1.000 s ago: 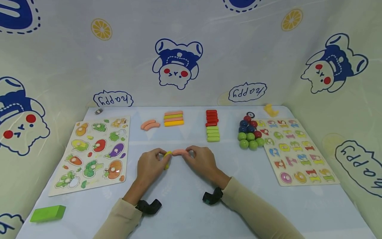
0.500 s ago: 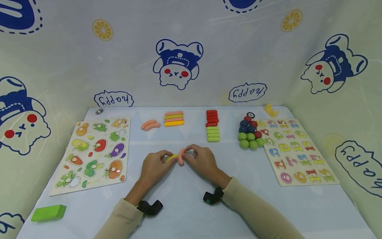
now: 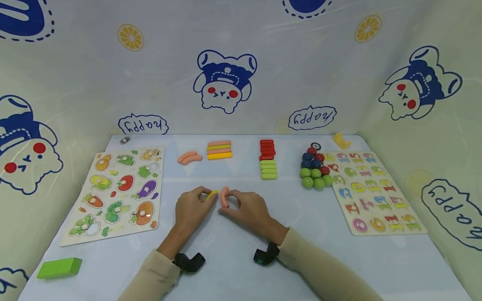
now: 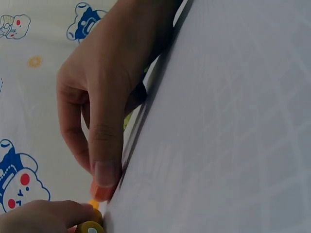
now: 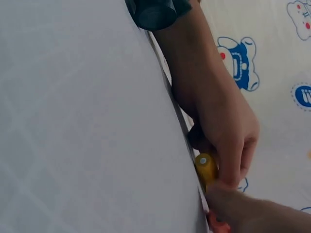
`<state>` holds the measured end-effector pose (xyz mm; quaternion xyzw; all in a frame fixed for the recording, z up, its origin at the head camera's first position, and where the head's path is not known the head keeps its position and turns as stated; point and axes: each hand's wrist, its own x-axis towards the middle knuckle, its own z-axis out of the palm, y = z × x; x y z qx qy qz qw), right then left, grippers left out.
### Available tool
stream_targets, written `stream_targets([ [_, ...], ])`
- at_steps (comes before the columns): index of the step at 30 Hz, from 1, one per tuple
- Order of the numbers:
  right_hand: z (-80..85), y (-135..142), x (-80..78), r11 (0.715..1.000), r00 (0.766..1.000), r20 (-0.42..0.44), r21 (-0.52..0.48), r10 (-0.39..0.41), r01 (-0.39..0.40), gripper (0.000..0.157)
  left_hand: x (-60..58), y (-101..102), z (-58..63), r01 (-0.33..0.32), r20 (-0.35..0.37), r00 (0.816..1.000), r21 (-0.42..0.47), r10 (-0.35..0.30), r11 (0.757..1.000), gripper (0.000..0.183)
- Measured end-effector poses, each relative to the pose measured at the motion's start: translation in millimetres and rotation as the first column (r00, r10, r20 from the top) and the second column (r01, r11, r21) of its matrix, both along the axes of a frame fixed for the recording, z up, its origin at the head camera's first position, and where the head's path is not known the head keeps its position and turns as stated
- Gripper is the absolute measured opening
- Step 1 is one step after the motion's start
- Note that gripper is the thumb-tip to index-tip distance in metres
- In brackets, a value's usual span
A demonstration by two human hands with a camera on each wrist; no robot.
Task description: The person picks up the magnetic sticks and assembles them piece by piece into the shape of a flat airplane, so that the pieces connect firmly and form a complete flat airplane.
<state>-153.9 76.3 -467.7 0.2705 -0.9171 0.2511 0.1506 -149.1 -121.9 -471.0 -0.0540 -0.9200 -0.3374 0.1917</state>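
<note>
My left hand (image 3: 192, 207) pinches a yellow rod-shaped piece (image 3: 212, 194) between thumb and index finger, just above the table's middle; the right wrist view shows the yellow piece's (image 5: 206, 167) rounded end with a pale dot. Facing it, my right hand (image 3: 250, 209) holds a pink curved piece (image 3: 224, 197), upright in the head view, index finger on its side and thumb at its lower end. A small gap parts the two pieces in the head view. From the left wrist, the right thumb lies against the pink-orange piece (image 4: 101, 190).
Beyond the hands lie two pink curved pieces (image 3: 190, 158), a pink and yellow row (image 3: 219, 149), and red (image 3: 267, 149) and green sticks (image 3: 269, 169). Coloured balls (image 3: 316, 167) sit by the number puzzle board (image 3: 367, 228). The vegetable board (image 3: 128, 154) and green block (image 3: 59, 268) are left.
The pink piece turned from lying sideways to upright. The yellow piece came up against it, then drew back left. My right thumb has moved down to the pink piece's lower end.
</note>
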Motion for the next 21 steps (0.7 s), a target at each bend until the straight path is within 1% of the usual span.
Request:
stream_targets([
  [3,0.2,-1.0,0.1,0.999,1.000,-0.013,-0.022,-0.023,0.022,0.034,-0.6,-2.5,-0.4,-0.028,-0.014,1.000,-0.015,0.027,1.000,0.027],
  [5,0.1,-1.4,-0.6,0.998,0.999,-0.007,-0.035,-0.042,0.042,0.027,-0.8,-4.1,-0.1,-0.046,-0.027,0.999,-0.020,0.046,0.999,0.026],
  [8,-0.8,-2.2,-2.0,0.997,0.998,0.014,-0.049,-0.055,0.056,0.023,-1.4,-5.8,-0.4,-0.060,-0.034,0.998,-0.022,0.060,0.998,0.027],
  [14,-2.5,-2.5,-3.4,0.994,0.996,0.034,-0.068,-0.081,0.083,0.026,-0.3,-5.4,0.1,-0.060,-0.032,0.998,-0.013,0.060,0.998,0.027],
  [18,-2.0,-0.9,-3.0,0.990,0.991,0.073,-0.075,-0.112,0.118,0.032,0.0,-4.2,0.9,-0.055,-0.030,0.998,-0.017,0.054,0.998,0.028],
  [21,-1.5,-1.6,-4.0,0.990,0.991,0.084,-0.083,-0.108,0.115,0.036,0.0,-3.8,1.5,-0.048,-0.031,0.998,-0.032,0.047,0.998,0.030],
])
